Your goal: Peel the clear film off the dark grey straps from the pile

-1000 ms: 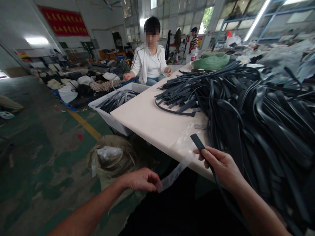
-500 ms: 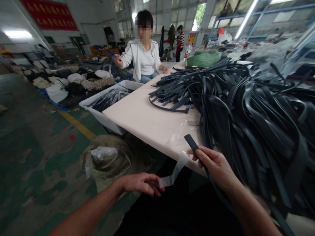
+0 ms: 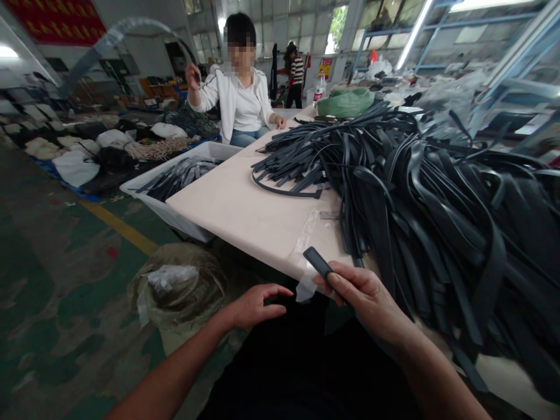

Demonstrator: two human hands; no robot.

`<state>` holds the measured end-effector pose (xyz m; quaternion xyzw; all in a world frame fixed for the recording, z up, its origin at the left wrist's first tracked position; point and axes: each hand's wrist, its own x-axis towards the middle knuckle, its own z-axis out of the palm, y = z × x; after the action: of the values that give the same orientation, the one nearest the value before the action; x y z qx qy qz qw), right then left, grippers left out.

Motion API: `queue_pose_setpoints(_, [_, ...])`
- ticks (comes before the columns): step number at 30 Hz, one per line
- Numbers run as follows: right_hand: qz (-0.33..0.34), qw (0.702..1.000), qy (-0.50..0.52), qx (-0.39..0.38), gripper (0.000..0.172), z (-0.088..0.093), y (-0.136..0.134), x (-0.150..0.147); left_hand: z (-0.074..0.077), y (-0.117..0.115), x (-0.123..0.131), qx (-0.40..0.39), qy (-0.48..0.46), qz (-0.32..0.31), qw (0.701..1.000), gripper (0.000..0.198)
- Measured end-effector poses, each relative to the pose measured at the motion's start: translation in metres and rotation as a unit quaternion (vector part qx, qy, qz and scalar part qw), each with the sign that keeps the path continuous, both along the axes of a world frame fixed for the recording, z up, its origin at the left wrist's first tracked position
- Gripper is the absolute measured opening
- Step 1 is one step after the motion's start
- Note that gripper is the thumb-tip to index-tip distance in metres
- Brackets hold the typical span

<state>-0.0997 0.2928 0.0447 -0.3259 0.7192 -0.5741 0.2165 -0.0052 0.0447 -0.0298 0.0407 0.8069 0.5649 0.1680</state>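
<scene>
My right hand [image 3: 363, 294] pinches a flat black strap [image 3: 318, 262] close to its rounded end, over the table's near edge. Most of that strap is hidden behind my hand and forearm. A translucent plastic strip [image 3: 307, 287] hangs just below the strap's end, beside my right fingers; whether those fingers hold it too I cannot tell. My left hand [image 3: 262, 304] is open, thumb and fingers apart, with its tips a little left of the plastic strip. On the right, a large heap of black straps [image 3: 437, 221] covers much of the table [image 3: 236, 216].
An open woven sack [image 3: 175, 297] with clear plastic inside stands on the floor at left. Beyond the table's left edge is a white bin [image 3: 184, 224] of straps. A co-worker in a white jacket [image 3: 240, 111] sits across, raising a long strap [image 3: 190, 52].
My left hand has come off the plastic strip's end and opened. My right hand still grips the strap, now turned slightly. The co-worker has raised a hand with a strap swinging leftward.
</scene>
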Motion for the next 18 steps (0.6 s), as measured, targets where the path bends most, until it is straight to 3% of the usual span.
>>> queue_pose_setpoints(2, [0.0, 1.0, -0.002, -0.008, 0.036, 0.002, 0.0, 0.0, 0.004, 0.009, -0.006, 0.089, 0.003, -0.072, 0.993, 0.048])
queue_pose_setpoints(4, [-0.004, 1.0, -0.017, -0.022, 0.037, 0.005, 0.0, -0.001, 0.0, 0.018, -0.012, 0.198, -0.008, -0.105, 0.975, 0.051])
queue_pose_setpoints(8, [-0.006, 0.996, -0.063, -0.056, 0.037, 0.015, 0.004, 0.001, -0.017, 0.033, -0.022, 0.331, -0.029, -0.063, 0.941, 0.051])
queue_pose_setpoints(11, [-0.005, 0.993, -0.091, -0.073, 0.039, 0.021, 0.008, 0.003, -0.02, 0.04, -0.029, 0.331, -0.002, -0.066, 0.941, 0.053])
queue_pose_setpoints(16, [-0.023, 0.988, -0.117, -0.099, 0.04, 0.024, 0.014, 0.002, -0.012, 0.044, -0.036, 0.21, 0.02, -0.029, 0.977, 0.055])
queue_pose_setpoints(18, [-0.035, 0.988, -0.115, -0.098, 0.039, 0.024, 0.018, 0.0, -0.008, 0.046, -0.034, 0.207, 0.021, -0.015, 0.978, 0.062])
